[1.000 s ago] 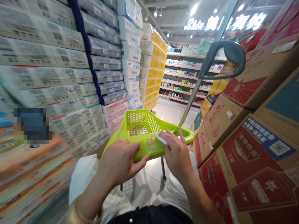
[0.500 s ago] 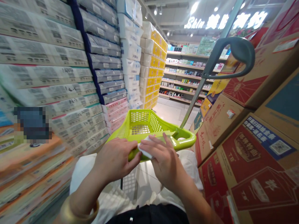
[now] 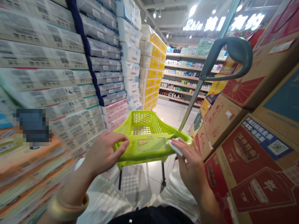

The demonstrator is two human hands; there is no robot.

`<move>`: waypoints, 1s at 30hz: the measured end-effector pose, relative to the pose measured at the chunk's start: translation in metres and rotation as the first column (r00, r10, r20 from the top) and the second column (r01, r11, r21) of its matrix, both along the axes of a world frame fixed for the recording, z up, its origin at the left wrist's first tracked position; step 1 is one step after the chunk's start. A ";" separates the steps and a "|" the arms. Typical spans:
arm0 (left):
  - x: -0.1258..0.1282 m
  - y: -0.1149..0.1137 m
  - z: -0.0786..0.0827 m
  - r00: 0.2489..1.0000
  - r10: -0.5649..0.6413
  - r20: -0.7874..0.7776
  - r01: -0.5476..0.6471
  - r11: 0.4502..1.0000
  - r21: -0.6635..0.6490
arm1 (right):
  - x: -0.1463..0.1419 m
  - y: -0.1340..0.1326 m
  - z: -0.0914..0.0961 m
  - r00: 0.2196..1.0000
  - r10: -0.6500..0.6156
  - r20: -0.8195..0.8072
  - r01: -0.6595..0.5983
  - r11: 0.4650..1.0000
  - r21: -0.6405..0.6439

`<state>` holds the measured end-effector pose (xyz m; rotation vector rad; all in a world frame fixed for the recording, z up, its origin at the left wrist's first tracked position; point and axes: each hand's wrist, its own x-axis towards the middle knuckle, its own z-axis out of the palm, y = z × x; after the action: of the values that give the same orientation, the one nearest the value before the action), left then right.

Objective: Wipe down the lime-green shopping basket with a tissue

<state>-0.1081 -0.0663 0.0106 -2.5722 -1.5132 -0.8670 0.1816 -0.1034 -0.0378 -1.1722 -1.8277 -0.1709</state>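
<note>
A lime-green shopping cart basket point(image 3: 142, 123) stands in front of me in a narrow store aisle, its grey handle point(image 3: 230, 57) rising at the upper right. My left hand point(image 3: 102, 154) grips the basket's near left rim, fingers curled round the edge. My right hand point(image 3: 190, 160) presses a small white wipe point(image 3: 175, 147) against the near right corner of the rim, fingers closed on it. A clear panel point(image 3: 151, 144) sits in the rim between my hands. The basket looks empty inside.
Stacked tissue packs point(image 3: 58, 81) wall the left side close by. Red and brown cardboard cartons point(image 3: 252, 130) are piled tight on the right. The tiled aisle floor point(image 3: 173, 113) runs ahead to product shelves point(image 3: 187, 81) at the back.
My right hand slid the white wipe from the middle of the near rim out to its right corner. My left hand shifted left along the rim, and the two hands moved apart.
</note>
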 end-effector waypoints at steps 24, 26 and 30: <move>0.113 -0.008 0.000 0.970 -0.067 -0.235 0.064 0.998 -0.019 | 0.015 0.002 -0.021 0.995 -0.067 -0.070 0.074 0.992 0.103; 0.113 -0.009 0.000 0.969 -0.051 -0.242 0.052 0.999 -0.004 | 0.012 -0.001 -0.021 0.999 -0.024 -0.037 0.028 0.995 0.094; 0.110 -0.009 0.000 0.969 -0.056 -0.240 0.059 0.998 0.007 | 0.007 -0.003 -0.021 0.991 0.118 0.057 -0.122 0.991 0.063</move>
<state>0.0020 -0.0754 0.0108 -2.6086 -1.3668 -0.5436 0.1887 -0.1062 -0.0584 -1.0173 -1.9186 -0.1934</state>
